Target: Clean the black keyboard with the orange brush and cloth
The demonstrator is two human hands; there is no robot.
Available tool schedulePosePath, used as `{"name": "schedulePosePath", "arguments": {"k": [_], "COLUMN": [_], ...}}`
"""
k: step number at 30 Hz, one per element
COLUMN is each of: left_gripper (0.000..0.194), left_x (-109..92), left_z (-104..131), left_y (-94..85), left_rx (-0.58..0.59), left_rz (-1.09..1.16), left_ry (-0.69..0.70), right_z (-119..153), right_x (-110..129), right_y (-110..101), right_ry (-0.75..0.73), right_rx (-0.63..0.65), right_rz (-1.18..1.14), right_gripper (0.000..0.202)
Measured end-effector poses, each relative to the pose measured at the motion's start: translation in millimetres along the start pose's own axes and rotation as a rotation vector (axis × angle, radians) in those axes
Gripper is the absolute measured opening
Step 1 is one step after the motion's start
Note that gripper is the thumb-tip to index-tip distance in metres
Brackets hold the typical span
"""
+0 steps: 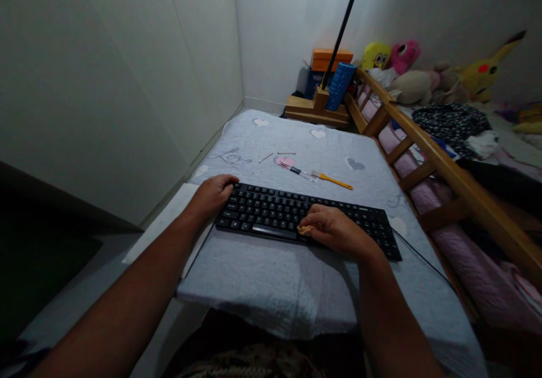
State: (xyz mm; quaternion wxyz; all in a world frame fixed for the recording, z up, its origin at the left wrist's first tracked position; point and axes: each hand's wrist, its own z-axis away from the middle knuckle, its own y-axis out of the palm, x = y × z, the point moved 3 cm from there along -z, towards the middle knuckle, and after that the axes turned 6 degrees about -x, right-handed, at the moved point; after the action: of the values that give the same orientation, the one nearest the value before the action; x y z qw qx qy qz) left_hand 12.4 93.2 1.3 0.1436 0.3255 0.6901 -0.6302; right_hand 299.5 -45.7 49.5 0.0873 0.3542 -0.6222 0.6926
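Pinching orange cloth, right grip

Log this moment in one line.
left hand: on keyboard, left end | right hand: pinching orange cloth over keyboard | yellow brush: beyond keyboard

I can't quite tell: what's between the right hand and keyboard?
An orange cloth-like piece, pinched by the right hand over the keyboard, in the head view.

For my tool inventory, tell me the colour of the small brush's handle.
Yellow-orange; the small brush's handle shows best in the head view.
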Motion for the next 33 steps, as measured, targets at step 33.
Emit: {"name": "schedulePosePath", "arguments": {"k": [33], "left_gripper": [0.047], "left_x": [-6], "left_z": [4], "left_y": [-3.3], "left_rx": [-0.014], "left_rz": [0.019], "left_ry": [-0.010], "right_z": [-12], "right_x": [-40], "right_y": [-2], "right_ry": [0.193], "right_rx": [-0.402], "right_rz": [0.139], "right_gripper": [0.018]}}
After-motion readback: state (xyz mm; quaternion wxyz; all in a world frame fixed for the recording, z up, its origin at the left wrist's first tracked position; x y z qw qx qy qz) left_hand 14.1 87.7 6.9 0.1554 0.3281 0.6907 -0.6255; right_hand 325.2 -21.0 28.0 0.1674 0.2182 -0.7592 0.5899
